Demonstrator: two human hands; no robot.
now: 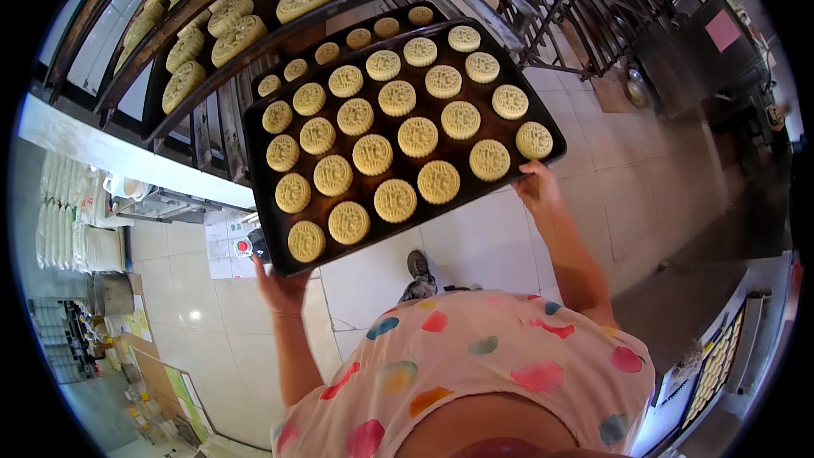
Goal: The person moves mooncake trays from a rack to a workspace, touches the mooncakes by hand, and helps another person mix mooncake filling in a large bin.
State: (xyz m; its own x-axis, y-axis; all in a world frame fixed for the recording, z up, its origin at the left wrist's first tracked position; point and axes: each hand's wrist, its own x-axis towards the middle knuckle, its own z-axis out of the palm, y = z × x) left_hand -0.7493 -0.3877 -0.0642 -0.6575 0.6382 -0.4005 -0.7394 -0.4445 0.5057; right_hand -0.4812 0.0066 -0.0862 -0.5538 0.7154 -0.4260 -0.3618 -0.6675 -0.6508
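A dark baking tray (373,222) full of round, stamped mooncakes (373,154) is held out in front of me, tilted so its right side sits farther up in view. My left hand (281,290) grips its near left corner, thumb at the edge and the other fingers hidden below. At the near right corner my right hand (540,187) is closed on the rim, with its fingers partly under the tray. Just beyond lies another dark tray (343,27) with a row of mooncakes showing, on the rack; the held tray covers the rest of it.
A metal rack (212,131) with trays of mooncakes stands ahead and to the left. More dark racks (585,0) rise at the far right, near a metal cabinet (708,59). A large pot (114,295) stands at left. Another filled tray (714,365) lies at lower right.
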